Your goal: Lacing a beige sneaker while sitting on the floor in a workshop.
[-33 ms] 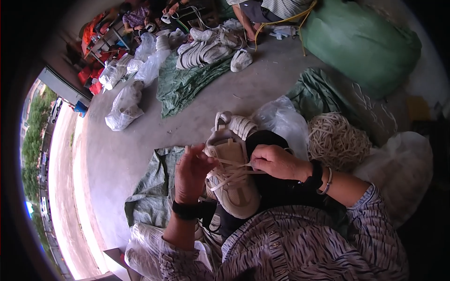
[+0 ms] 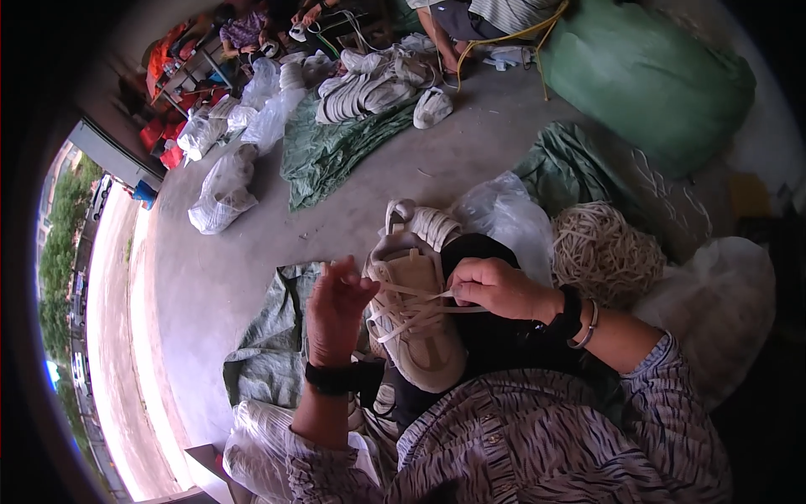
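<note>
A beige and white sneaker (image 2: 432, 365) rests on my lap, its toe toward me. Pale flat shoelaces (image 2: 411, 317) cross loosely over its front. At the shoe's left side, my left hand (image 2: 337, 301) pinches one lace between thumb and forefinger, with its other fingers raised. My right hand (image 2: 497, 288) is closed on lace at the right, just off the shoe. The lace runs taut between the two hands across the tongue. More pale shoes (image 2: 432, 227) lie just beyond this sneaker, partly hidden by it.
A heap of pale laces (image 2: 606, 254) sits at my right, beside clear plastic bags (image 2: 508, 214). Green woven sheeting (image 2: 269, 344) lies at my left. Farther off are piled shoes (image 2: 369, 92), a large green sack (image 2: 642, 84) and several seated people.
My left hand has shifted slightly left, away from the shoe, drawing the lace with it. The right hand has hardly moved.
</note>
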The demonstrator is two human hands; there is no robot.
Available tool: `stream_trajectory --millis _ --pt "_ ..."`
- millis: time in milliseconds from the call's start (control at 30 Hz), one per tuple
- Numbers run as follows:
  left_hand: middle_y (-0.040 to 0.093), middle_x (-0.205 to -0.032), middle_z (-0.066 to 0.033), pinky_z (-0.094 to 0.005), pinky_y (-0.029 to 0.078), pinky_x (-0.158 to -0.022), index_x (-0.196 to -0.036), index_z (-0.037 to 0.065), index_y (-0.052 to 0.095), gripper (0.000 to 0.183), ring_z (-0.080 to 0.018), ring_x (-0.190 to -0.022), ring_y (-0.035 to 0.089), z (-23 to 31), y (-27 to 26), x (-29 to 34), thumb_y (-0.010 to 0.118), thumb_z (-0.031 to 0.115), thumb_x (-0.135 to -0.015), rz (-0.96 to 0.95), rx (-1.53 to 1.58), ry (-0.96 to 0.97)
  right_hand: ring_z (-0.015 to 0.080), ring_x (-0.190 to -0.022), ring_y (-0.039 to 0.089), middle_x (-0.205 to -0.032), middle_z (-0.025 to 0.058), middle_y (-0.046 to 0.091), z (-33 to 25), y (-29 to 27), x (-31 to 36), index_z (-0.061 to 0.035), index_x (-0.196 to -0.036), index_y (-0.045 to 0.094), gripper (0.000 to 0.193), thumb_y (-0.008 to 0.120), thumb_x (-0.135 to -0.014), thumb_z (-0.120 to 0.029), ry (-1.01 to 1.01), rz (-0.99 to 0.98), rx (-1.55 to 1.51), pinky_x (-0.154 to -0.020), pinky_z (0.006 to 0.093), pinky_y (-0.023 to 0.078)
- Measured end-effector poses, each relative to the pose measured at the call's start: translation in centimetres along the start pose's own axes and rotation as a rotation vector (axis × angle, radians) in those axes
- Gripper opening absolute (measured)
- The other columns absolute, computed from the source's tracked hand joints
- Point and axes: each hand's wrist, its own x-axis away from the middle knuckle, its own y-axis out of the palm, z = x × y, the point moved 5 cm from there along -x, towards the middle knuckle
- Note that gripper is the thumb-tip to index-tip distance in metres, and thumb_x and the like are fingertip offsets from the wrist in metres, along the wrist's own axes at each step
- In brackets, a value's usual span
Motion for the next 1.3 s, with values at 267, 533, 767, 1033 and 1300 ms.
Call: stream_trajectory --millis 267,533,767,1033,1300 --pt "0.065 -0.094 -0.0084 -0.0405 0.047 -0.093 -0.116 0.003 0.055 0.038 -0.0223 -0.103 0.059 17.1 -28.0 11.1 0.042 0.034 -0.098 0.964 0.028 0.58 0.0176 -0.103 0.058 -0.108 0.0072 0.063 9.4 -15.6 9.5 -0.0038 -0.103 0.059 0.026 0.055 -0.092 -0.027 0.154 0.583 -1.545 -0.09 0.0383 0.041" --pt "0.059 -0.09 -0.003 -0.0272 0.045 -0.08 -0.101 0.002 0.065 0.02 -0.0126 -0.083 0.055 7.7 -5.1 7.6 0.057 0.013 -0.086 0.409 -1.002 0.301 0.0121 -0.067 0.052 -0.067 -0.0021 0.053 8.5 -16.1 8.5 -0.0128 -0.073 0.055 0.023 0.065 -0.086 -0.029 0.162 0.734 -1.307 -0.068 0.0301 0.044" --pt "0.053 -0.092 -0.0051 -0.039 0.045 -0.076 -0.087 0.013 0.065 0.026 -0.0271 -0.091 0.051 -1.4 6.4 4.3 0.076 0.026 -0.067 -0.216 -1.933 0.571 0.0107 -0.062 0.057 -0.081 0.0048 0.063 0.5 -4.6 -0.2 -0.0048 -0.108 0.059 0.023 0.059 -0.086 -0.01 0.151 0.164 -0.207 -0.057 0.0267 0.046" --pt "0.057 -0.08 -0.0051 -0.0326 0.047 -0.069 -0.075 0.007 0.065 0.016 -0.0213 -0.076 0.056 1.0 3.9 0.5 0.075 0.019 -0.071 -0.288 -1.532 0.165 0.009 -0.059 0.054 -0.068 0.0009 0.058 -0.6 -0.3 -1.1 -0.0032 -0.086 0.055 0.012 0.065 -0.082 -0.009 0.006 -0.073 0.117 -0.054 0.0261 0.041" --pt "0.054 -0.081 -0.0078 -0.0304 0.048 -0.062 -0.08 0.004 0.061 0.017 -0.0197 -0.069 0.056 -0.5 3.6 0.6 0.074 0.011 -0.071 -0.169 -1.481 0.303 -0.0004 -0.052 0.039 -0.066 -0.0067 0.047 8.1 -11.8 4.0 -0.0079 -0.09 0.062 0.007 0.064 -0.083 -0.011 0.488 0.391 -0.573 -0.04 0.0143 0.027"
